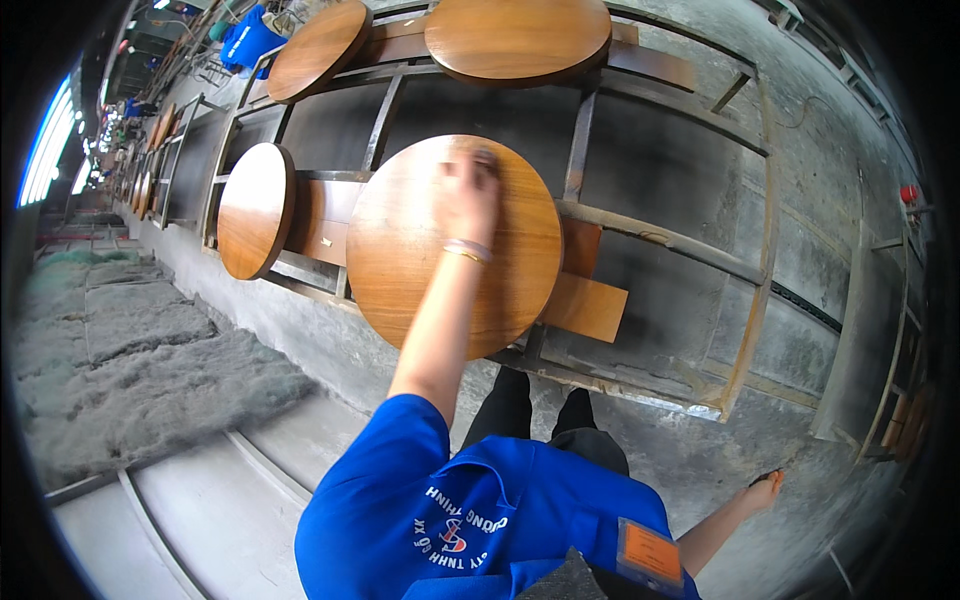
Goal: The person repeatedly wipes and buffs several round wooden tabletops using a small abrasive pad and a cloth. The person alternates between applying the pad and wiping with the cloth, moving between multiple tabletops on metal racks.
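Note:
My left hand (467, 200) is on the far part of a round, glossy brown wooden tabletop (420, 270). Motion blurs its fingers, which close over a small dark pad (485, 158) pressed to the surface. Light bands circle that wrist. Away to the lower right, my right hand (768, 489) hangs at my side with its fingers curled. Something thin and dark shows at those fingers, too small to name. The tabletop rests on flat wooden boards (585, 306) across a metal rack.
Other round tabletops (518, 38) lie on the metal frame (665, 240) to the left and beyond. Grey fibrous matting (150, 350) covers the floor at left. A person in blue (250, 42) is at the far left. Another rack (895, 370) stands at the right edge.

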`<action>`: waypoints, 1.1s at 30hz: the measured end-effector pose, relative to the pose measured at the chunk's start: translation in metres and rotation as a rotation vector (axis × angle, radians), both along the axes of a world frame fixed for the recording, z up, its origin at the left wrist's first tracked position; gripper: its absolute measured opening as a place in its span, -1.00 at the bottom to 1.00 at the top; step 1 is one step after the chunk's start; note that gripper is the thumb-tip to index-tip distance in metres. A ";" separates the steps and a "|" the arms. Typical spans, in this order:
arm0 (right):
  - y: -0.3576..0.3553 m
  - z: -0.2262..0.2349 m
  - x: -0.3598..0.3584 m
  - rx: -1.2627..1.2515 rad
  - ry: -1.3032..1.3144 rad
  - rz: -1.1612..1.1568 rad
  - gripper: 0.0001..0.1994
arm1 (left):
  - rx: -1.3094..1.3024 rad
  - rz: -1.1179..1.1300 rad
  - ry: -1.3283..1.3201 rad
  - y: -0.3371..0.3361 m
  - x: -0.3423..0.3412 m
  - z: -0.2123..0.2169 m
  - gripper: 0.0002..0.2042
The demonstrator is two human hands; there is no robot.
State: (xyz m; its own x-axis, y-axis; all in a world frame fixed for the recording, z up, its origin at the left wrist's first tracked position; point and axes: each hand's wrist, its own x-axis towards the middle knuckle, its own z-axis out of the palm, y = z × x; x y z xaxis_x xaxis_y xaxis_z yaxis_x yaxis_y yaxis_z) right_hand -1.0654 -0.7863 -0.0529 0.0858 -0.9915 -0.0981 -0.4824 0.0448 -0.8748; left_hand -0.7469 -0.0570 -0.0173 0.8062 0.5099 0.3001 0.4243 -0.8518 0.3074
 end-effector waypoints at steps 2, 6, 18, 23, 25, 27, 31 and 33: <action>0.005 -0.007 0.008 0.013 -0.045 0.047 -0.66 | 0.011 -0.267 -0.043 -0.061 -0.012 -0.004 -0.54; 0.010 -0.012 0.033 0.025 -0.076 0.081 -0.65 | -0.089 -0.330 -0.101 -0.033 -0.005 -0.002 -0.54; 0.001 -0.012 0.011 -0.037 0.248 0.045 -0.68 | 0.115 -0.037 -0.153 0.023 0.046 -0.006 -0.60; 0.051 0.005 0.078 0.025 -0.025 0.115 -0.67 | 0.001 -0.338 -0.104 -0.029 0.046 -0.001 -0.52; 0.072 0.020 0.085 0.004 0.013 0.121 -0.66 | -0.049 -0.226 -0.120 0.027 0.049 -0.002 -0.54; 0.090 0.031 0.074 -0.017 0.013 0.101 -0.66 | 0.134 -0.049 -0.148 0.104 0.054 -0.006 -0.63; 0.111 0.035 0.011 -0.022 -0.016 -0.007 -0.66 | 0.136 0.309 0.044 0.264 0.032 0.009 -0.57; 0.124 0.027 -0.026 -0.044 0.006 -0.051 -0.66 | 0.087 0.474 0.008 0.316 0.002 0.025 -0.55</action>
